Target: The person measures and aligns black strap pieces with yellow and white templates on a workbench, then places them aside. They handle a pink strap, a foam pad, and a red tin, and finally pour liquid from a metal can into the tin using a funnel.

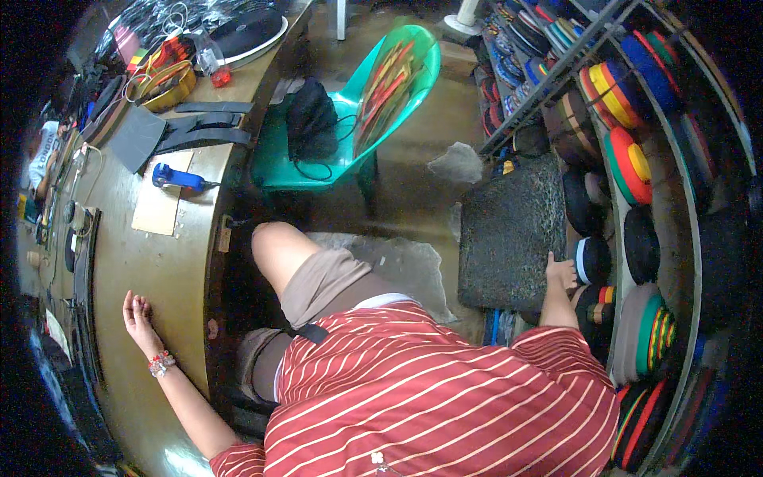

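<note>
A wooden worktable (151,266) and shelves (548,83) of coloured rolls (629,165) flank you.
Your left hand (141,322) is over the tabletop, fingers loosely curled and slightly apart, holding nothing visible; a blue tool (179,178) lies beyond those fingertips on a pale board (155,215). Your right hand (562,274) touches the right edge of a dark textured panel (509,230), which extends left of its fingers; whether they pinch it, I cannot tell. Just right of them sits a pale-banded roll (588,261).
</note>
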Demonstrator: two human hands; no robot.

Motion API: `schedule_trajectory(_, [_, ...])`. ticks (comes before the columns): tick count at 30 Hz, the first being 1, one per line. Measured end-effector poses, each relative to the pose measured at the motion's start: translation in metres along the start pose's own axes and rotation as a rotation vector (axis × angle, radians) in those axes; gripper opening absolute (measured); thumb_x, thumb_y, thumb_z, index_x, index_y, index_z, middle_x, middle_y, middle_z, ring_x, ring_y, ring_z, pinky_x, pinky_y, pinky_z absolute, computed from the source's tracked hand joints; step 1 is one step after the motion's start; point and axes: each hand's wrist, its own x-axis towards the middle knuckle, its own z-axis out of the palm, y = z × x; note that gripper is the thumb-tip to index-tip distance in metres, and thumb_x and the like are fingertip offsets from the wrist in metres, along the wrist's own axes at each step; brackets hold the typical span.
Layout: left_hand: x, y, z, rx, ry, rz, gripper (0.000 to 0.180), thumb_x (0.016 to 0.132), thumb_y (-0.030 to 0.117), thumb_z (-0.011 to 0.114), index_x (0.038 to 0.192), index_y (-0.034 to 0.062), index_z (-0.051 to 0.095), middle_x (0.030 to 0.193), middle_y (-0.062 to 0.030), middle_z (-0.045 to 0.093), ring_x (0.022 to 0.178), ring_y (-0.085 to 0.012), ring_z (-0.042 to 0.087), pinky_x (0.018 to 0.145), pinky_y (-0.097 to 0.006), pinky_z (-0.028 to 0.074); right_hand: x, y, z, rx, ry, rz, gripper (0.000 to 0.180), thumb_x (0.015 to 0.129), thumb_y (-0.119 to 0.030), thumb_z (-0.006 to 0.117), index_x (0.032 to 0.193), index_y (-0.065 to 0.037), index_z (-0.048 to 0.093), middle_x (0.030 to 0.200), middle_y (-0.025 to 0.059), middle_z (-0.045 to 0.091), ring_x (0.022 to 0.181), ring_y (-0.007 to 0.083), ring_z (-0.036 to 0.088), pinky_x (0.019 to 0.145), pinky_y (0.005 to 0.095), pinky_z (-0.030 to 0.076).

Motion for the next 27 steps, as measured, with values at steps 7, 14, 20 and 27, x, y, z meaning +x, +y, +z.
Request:
schedule_trajectory(7, [0.008,-0.008,0.002,0.136,0.055,0.025,0.028,0.094,0.014,0.056,0.119,0.0012,0.057,0.103,-0.0022,0.060,0.090,-0.0096,0.057,0.081,-0.023,0.048,0.060,-0.084,0.016,0.403,-0.005,-0.596,0.055,0.075,-0.048,0.070,0.103,0.000,0.066,0.100,0.0230,0.066,0.097,0.0384,0.063,0.085,0.0439,0.047])
schedule_trajectory(14, [0.005,-0.017,0.004,0.220,-0.017,0.158,0.023,0.094,0.013,0.056,0.113,0.0007,0.060,0.093,0.0000,0.059,0.083,-0.0078,0.056,0.075,-0.021,0.048,0.008,-0.134,-0.086,0.353,0.184,-0.887,0.039,0.077,-0.031,0.071,0.096,0.002,0.065,0.091,0.0262,0.065,0.088,0.0422,0.062,0.078,0.0456,0.048])
schedule_trajectory(20, [0.019,0.007,0.027,0.149,0.109,-0.054,0.025,0.095,0.009,0.053,0.118,0.0027,0.058,0.107,-0.0032,0.060,0.092,-0.0104,0.057,0.078,-0.024,0.047,-0.095,-0.015,-0.296,0.615,0.330,-0.982,0.033,0.085,-0.027,0.066,0.099,0.003,0.063,0.091,0.0134,0.068,0.082,0.0198,0.061,0.078,0.0332,0.046])
schedule_trajectory(27, [-0.035,0.121,0.170,-0.195,-0.362,0.408,0.024,0.092,0.007,0.051,0.116,0.0026,0.056,0.113,-0.0080,0.059,0.099,-0.0187,0.060,0.084,-0.031,0.050,-0.193,0.116,-0.361,1.335,0.787,-0.772,0.030,0.094,-0.018,0.055,0.115,0.003,0.060,0.112,0.0133,0.064,0.101,0.0202,0.059,0.094,0.0311,0.043])
